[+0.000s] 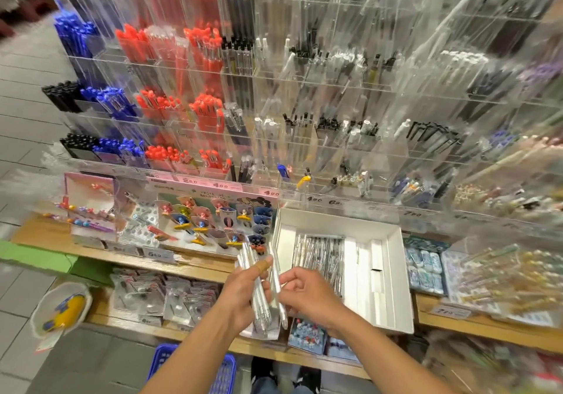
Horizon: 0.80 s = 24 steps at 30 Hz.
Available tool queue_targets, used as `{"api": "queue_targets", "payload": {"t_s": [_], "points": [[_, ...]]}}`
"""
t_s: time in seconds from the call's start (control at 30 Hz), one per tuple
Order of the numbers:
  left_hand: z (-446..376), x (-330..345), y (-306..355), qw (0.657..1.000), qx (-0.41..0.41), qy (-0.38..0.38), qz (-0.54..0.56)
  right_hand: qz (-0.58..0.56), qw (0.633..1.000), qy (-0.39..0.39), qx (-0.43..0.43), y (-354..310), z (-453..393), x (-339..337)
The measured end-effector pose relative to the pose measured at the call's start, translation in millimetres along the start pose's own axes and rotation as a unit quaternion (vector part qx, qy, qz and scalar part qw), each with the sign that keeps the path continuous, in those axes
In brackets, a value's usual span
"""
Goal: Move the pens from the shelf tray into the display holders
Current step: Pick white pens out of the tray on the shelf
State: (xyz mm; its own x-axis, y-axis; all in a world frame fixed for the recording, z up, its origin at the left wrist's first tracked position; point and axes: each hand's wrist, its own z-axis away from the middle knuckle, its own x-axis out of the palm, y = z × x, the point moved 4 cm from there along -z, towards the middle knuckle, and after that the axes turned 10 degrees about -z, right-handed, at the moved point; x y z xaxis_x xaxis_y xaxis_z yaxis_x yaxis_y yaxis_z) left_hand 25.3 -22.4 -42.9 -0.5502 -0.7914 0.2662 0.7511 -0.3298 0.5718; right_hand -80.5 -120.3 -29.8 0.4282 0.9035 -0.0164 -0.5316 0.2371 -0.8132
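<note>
Left hand (pixel 243 290): fingers curled round a bundle of clear-barrelled pens (pixel 255 284), held upright, thumb bandaged. Right hand (pixel 307 294): fingertips pinching one single clear pen (pixel 277 287) just beside the bundle. White shallow cardboard tray (pixel 393 271): rests on the wooden shelf (pixel 198 267) at its front edge, holding more loose clear pens (pixel 320 256) along its left side. Clear acrylic display holders (pixel 274 104): tiered compartments behind the tray, stocked with blue, red, black and clear pens. Blue plastic basket (pixel 222 375): on the floor below.
</note>
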Motion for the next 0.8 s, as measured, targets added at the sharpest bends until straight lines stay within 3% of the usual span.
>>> {"api": "queue_targets", "payload": {"t_s": [0.23,0.5,0.67,0.8], "points": [[-0.6,37.0,1.2,0.998,-0.032,-0.045,-0.003,-0.014,0.999,0.030,-0.025,-8.2,20.5,-3.6],[-13.4,33.3,0.0,0.998,-0.030,0.015,-0.054,-0.047,0.995,0.084,-0.003,7.5,0.7,-46.1],[-11.7,18.1,6.5,0.999,-0.028,0.016,-0.005,0.035,0.987,0.151,0.052,28.4,-58.4,-79.1],[-8.7,0.6,5.8,0.999,-0.024,0.021,0.009,0.138,0.975,0.168,0.046,26.6,-115.0,-86.7]]}}
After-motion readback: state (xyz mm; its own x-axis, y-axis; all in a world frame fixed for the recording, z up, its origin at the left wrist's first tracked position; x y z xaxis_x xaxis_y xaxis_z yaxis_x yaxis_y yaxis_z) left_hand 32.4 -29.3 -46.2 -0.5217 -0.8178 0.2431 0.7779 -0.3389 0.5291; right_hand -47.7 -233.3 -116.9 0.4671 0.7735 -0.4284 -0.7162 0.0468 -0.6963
